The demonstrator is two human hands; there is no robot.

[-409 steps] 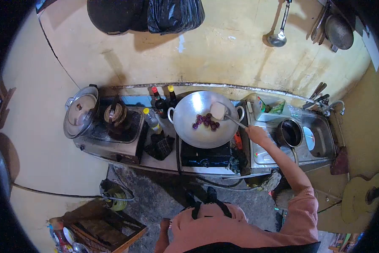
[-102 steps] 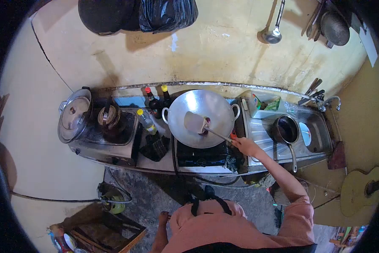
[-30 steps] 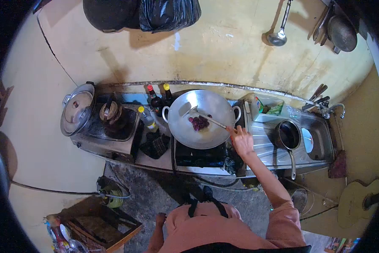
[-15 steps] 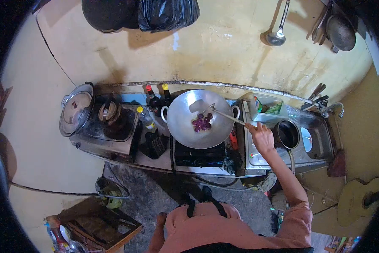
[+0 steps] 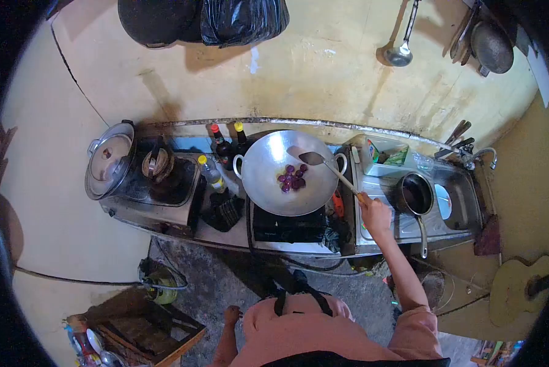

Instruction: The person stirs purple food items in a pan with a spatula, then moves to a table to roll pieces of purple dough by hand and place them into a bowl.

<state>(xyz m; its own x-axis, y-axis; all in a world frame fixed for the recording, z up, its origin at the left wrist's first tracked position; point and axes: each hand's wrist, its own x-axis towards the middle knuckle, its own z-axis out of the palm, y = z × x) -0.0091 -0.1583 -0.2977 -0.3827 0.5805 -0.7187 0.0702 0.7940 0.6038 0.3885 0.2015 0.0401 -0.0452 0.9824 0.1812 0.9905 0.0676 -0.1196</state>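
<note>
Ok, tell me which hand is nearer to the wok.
Right. The right hand grips the spatula just off the wok's right side; the left hand hangs lower, well back from it, toward the left.

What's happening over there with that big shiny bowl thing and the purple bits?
A person in a pink top is holding a metal spatula by its handle in the right hand. Its blade is over the big wok, near the purple pieces, which sit together in the middle. The wok is on a black stove. The left hand hangs down beside the body.
</note>
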